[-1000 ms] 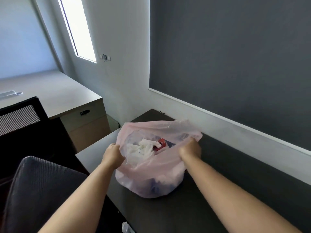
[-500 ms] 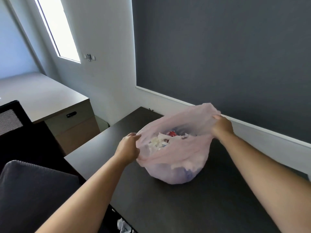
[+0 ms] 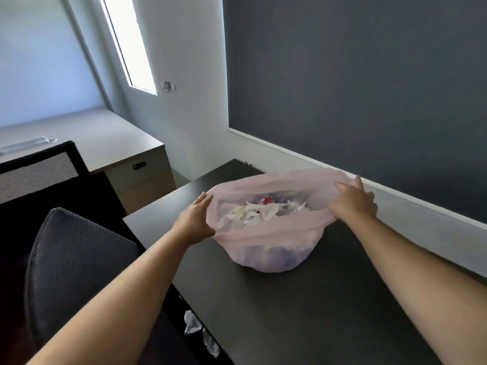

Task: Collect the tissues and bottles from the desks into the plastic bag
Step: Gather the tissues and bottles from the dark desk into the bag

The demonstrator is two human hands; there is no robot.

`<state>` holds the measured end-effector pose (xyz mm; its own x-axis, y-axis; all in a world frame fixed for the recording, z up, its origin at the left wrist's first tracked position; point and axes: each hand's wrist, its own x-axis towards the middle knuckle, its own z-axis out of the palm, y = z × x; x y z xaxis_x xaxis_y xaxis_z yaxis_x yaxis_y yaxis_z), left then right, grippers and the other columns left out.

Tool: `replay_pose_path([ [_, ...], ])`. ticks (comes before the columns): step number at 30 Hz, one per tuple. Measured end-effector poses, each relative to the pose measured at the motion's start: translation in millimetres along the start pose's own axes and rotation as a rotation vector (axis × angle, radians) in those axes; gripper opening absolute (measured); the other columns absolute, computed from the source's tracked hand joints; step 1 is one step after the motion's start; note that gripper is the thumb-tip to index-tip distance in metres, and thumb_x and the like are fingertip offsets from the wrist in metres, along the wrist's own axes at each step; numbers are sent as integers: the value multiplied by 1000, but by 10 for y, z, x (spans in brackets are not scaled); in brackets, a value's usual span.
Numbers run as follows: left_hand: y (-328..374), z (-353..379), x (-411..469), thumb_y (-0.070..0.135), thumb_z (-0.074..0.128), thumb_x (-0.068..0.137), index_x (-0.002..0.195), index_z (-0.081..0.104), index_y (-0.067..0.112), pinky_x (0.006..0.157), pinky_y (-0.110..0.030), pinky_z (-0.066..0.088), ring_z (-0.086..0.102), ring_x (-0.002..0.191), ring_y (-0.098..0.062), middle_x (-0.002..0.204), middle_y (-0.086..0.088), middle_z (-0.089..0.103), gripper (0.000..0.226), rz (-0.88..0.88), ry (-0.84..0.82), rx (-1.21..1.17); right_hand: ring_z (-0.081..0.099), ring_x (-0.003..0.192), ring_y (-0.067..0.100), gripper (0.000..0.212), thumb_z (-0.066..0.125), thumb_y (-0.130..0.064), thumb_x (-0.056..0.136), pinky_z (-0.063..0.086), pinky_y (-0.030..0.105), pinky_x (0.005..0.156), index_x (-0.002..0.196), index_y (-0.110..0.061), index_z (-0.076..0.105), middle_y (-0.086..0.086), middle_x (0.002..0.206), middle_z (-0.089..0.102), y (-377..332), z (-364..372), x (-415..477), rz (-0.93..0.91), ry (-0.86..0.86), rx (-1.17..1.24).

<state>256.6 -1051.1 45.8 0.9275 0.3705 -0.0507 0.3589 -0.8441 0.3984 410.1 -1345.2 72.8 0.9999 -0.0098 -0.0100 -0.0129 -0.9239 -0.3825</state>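
A pale pink plastic bag (image 3: 274, 246) sits on the dark desk (image 3: 303, 312), its mouth stretched wide. Inside lie white crumpled tissues (image 3: 253, 213) and something with a red cap (image 3: 267, 200); the bottles deeper down show only as bluish shapes through the plastic. My left hand (image 3: 196, 219) grips the bag's left rim. My right hand (image 3: 354, 200) grips the right rim near the wall ledge.
A grey padded chair (image 3: 71, 264) stands left of the desk. White crumpled tissues (image 3: 197, 327) lie on the floor below the desk's front edge. A beige desk with a drawer (image 3: 126, 154) stands at the back left, under a window. A white ledge (image 3: 421, 227) runs behind the bag.
My hands have pulled apart, stretching the bag's mouth wider. The right hand moved right toward the wall ledge, and the view shifted.
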Motion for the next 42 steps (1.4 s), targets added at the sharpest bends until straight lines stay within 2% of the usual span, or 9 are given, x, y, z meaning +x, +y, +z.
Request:
replay_pose_path([
  [3,-9,-158,-237,20,66,74,144,32,34,90,-36,50,46,128,-20,150,6,38,79,-11,83,57,28,135,32,52,56,-35,84,30,48,104,135,-34,46,2,159,7,-185,79,-395,-124,186,-40],
  [6,-162,-426,-472,26,63,79,139,40,36,88,-36,49,50,123,-20,144,6,42,65,-75,172,149,24,140,30,44,55,-34,85,27,50,108,129,-28,53,6,157,17,-434,256,-869,-335,256,113],
  [16,-1183,-890,-1603,49,57,78,134,49,26,107,-41,32,32,136,-24,146,-4,37,61,-454,91,382,51,121,13,39,60,-39,86,38,26,104,123,-26,57,-4,131,54,-1107,990,-2626,-549,-644,490],
  [21,-1526,-631,-2043,49,63,77,151,13,26,117,-47,14,2,148,-23,160,4,-13,92,-526,86,31,52,122,9,49,57,-63,74,34,32,113,116,-40,64,-6,132,56,-1223,1411,-3395,-417,-930,573],
  [24,-1606,-613,-2043,33,66,79,152,-2,19,114,-37,26,17,146,-25,156,1,-26,101,-484,92,-189,48,126,8,53,55,-69,68,29,35,116,115,-47,63,-8,137,50,-1195,1483,-3557,-284,-970,708],
  [29,-1809,-639,-2201,26,61,81,151,-7,16,113,-38,30,27,143,-24,156,0,-26,98,-439,116,-226,45,128,5,40,47,-35,97,26,26,116,134,-22,53,-9,137,52,-1286,1412,-3828,-271,-997,766],
  [36,-2246,-859,-2427,18,66,83,152,0,12,115,-29,19,14,147,-20,159,-4,-19,96,-419,137,-236,43,119,-4,42,51,-34,96,30,3,94,138,-28,49,-16,125,52,-1524,1526,-4280,-429,-1023,670],
  [39,-2438,-980,-2525,12,70,81,152,6,11,115,-26,18,12,147,-23,160,-6,-12,96,-425,170,-236,54,105,-3,43,59,-36,91,36,15,104,133,-36,51,-20,101,62,-1579,1658,-4415,-475,-1050,577],
  [42,-2579,-1027,-2608,5,61,81,152,8,15,114,-30,23,15,147,-24,160,-4,-10,89,-454,210,-204,52,120,2,46,64,-37,86,36,29,112,131,-39,53,-13,120,61,-1630,1765,-4506,-560,-1089,480],
])
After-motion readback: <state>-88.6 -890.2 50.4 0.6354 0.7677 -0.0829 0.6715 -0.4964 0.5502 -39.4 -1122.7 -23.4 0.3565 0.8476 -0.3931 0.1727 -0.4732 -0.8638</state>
